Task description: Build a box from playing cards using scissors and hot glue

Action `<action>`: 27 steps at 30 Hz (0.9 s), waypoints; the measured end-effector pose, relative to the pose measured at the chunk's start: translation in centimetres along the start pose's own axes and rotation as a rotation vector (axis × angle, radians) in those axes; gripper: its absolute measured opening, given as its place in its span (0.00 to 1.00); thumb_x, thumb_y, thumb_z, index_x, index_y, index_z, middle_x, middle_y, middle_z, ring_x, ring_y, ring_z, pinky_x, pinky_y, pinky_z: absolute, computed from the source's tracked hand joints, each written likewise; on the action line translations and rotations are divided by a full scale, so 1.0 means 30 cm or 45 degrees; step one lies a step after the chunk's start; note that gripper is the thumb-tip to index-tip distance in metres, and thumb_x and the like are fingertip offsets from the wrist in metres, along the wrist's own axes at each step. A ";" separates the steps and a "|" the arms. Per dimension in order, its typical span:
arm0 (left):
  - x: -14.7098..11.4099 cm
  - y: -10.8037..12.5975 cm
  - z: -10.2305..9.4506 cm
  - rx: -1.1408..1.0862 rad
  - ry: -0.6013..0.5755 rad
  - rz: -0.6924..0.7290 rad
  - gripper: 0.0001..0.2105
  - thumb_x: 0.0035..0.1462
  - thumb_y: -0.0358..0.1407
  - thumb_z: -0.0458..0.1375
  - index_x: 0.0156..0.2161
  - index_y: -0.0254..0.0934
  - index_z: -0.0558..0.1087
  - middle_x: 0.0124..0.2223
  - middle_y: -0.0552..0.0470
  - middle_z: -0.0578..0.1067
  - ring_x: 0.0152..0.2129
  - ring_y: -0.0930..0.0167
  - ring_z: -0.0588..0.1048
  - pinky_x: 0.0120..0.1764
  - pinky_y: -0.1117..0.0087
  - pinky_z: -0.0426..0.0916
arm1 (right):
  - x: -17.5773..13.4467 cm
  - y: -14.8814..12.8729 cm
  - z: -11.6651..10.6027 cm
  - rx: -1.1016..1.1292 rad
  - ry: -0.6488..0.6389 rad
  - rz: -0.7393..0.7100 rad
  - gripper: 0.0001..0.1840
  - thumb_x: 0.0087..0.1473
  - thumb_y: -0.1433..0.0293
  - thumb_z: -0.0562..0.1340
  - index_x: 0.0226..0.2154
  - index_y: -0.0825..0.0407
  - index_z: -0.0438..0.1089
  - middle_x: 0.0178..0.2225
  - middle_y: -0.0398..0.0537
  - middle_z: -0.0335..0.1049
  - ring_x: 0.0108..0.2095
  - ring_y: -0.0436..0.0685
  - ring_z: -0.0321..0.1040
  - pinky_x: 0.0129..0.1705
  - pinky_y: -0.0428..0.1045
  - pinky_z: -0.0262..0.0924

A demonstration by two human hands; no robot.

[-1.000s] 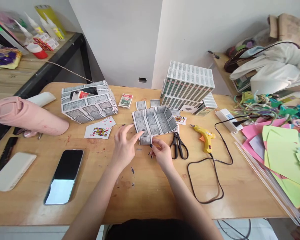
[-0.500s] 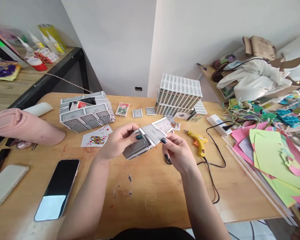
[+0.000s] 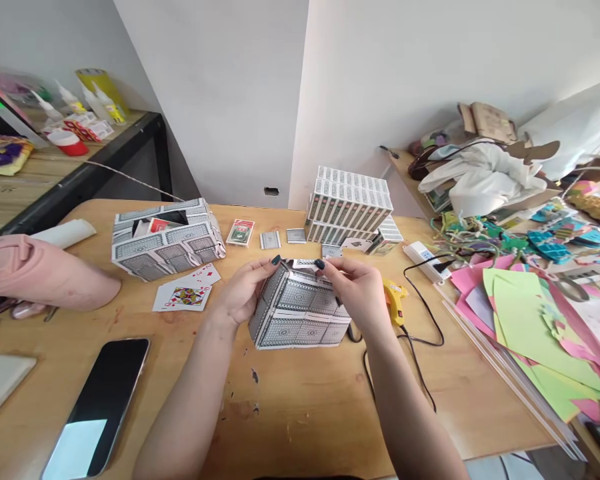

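Observation:
Between my hands is a box made of playing cards point(image 3: 303, 319), its patterned grey card backs facing me. My left hand point(image 3: 244, 290) grips its upper left corner, thumb on the top edge. With thumb and fingers, my right hand point(image 3: 357, 290) pinches the top edge near the right side, partly covering that end. Behind the right hand, a yellow glue gun point(image 3: 395, 300) lies on the table. A second playing-card box point(image 3: 167, 243) stands at the back left, with a red item inside. Loose playing cards point(image 3: 185, 293) lie face up in front of it.
A stack of card packs point(image 3: 350, 207) stands at the back, near a red card pack point(image 3: 241, 232). A phone point(image 3: 100, 400) and a pink roll point(image 3: 50, 273) lie left. A power strip point(image 3: 425, 260), cable and coloured paper point(image 3: 525, 313) occupy the right.
The card box has turned from a tilted, edge-on position so its broad patterned side now faces me, lower down. Both hands have shifted to its top edge. The camera view has moved slightly.

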State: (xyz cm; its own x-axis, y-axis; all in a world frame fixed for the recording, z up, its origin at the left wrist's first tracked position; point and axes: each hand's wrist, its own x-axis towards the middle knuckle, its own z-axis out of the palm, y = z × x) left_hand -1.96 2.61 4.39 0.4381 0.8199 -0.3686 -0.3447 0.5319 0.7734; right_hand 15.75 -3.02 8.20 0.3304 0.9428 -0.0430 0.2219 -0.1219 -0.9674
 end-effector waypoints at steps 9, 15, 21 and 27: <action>0.009 0.004 -0.012 -0.050 0.075 -0.035 0.02 0.47 0.32 0.62 0.28 0.35 0.76 0.26 0.51 0.79 0.22 0.70 0.75 0.27 0.71 0.68 | 0.048 -0.036 -0.024 -0.516 -0.208 -0.839 0.11 0.55 0.69 0.60 0.41 0.48 0.74 0.41 0.46 0.76 0.43 0.56 0.72 0.47 0.54 0.66; 0.008 0.004 -0.011 -0.047 0.074 -0.033 0.05 0.46 0.32 0.63 0.31 0.34 0.76 0.27 0.50 0.79 0.22 0.70 0.75 0.28 0.71 0.68 | 0.049 -0.028 -0.009 -0.921 -0.322 -1.066 0.17 0.58 0.73 0.53 0.47 0.51 0.71 0.44 0.50 0.75 0.41 0.57 0.73 0.43 0.52 0.68; 0.007 0.005 -0.016 -0.048 0.105 -0.041 0.05 0.45 0.32 0.65 0.29 0.32 0.75 0.26 0.52 0.78 0.22 0.73 0.73 0.28 0.74 0.66 | 0.044 -0.035 -0.028 -0.994 -0.407 -1.124 0.17 0.57 0.75 0.54 0.47 0.53 0.71 0.45 0.50 0.75 0.38 0.56 0.74 0.39 0.50 0.69; 0.002 0.014 -0.007 -0.078 0.063 -0.058 0.04 0.46 0.31 0.65 0.27 0.31 0.75 0.24 0.52 0.77 0.21 0.74 0.73 0.26 0.75 0.65 | 0.065 -0.048 -0.038 -0.725 -0.428 -0.921 0.13 0.57 0.73 0.57 0.40 0.50 0.75 0.40 0.46 0.78 0.39 0.53 0.75 0.42 0.47 0.69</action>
State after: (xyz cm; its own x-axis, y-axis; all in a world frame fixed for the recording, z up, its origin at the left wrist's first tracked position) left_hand -2.26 2.94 4.58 0.4133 0.8034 -0.4287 -0.3762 0.5794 0.7230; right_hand 17.11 -1.36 9.80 -0.3184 0.8775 0.3587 0.7069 0.4719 -0.5269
